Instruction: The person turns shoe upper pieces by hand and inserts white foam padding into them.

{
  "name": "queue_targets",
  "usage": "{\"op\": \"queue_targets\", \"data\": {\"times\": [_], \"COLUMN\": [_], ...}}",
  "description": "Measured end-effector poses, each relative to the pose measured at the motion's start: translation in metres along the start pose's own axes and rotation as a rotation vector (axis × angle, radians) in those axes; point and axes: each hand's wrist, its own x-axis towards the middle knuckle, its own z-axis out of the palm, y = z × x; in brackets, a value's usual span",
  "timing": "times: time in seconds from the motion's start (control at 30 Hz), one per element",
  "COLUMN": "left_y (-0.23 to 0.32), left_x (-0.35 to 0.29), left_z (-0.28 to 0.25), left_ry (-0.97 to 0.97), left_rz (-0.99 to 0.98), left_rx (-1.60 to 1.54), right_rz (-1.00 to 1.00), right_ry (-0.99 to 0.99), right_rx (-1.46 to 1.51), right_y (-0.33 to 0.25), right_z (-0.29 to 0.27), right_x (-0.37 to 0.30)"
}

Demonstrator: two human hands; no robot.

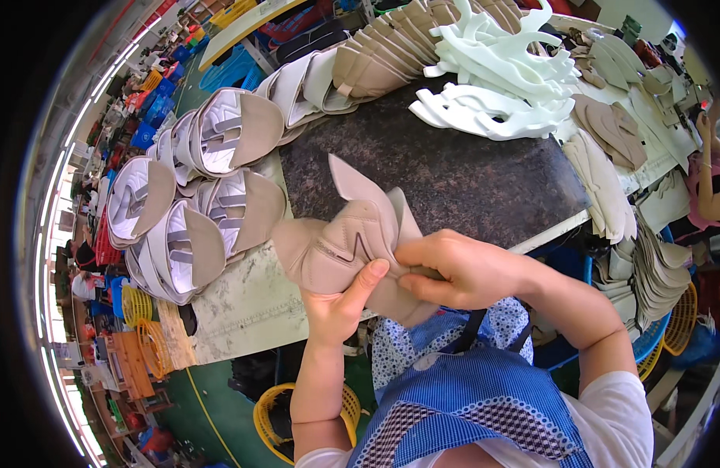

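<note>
We hold a beige stitched cloth cap point(325, 261) over the pale worktable's point(247, 316) near edge.
Our left hand point(340, 306) clamps its lower side, thumb on top; our right hand point(469, 269) pinches its right-hand folds. Beyond lie a dark mottled flat board point(469, 179), white-lined beige caps point(258, 131) leftward, and pale-green curved foam-like pieces point(504, 66).

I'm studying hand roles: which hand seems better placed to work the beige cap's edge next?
Likely the right hand: it pinches the beige cap near its edge, while the left hand is busy holding the cap's other side.
</note>
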Motion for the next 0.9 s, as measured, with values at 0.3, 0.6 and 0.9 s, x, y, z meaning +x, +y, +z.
{"op": "queue_targets", "data": {"times": [0.3, 0.6, 0.9], "left_y": [-0.014, -0.019, 0.000], "left_x": [-0.005, -0.012, 0.011], "left_z": [0.022, 0.025, 0.031], "left_ry": [0.117, 0.127, 0.036], "left_rz": [-0.107, -0.460, -0.344], "left_rx": [-0.038, -0.553, -0.408], "right_rz": [-0.035, -0.001, 0.013], "right_ry": [0.396, 0.198, 0.366], "right_rx": [-0.166, 0.191, 0.229], "right_y": [0.003, 0.016, 0.000], "right_z": [0.011, 0.006, 0.004], "right_x": [-0.005, -0.019, -0.025]}}
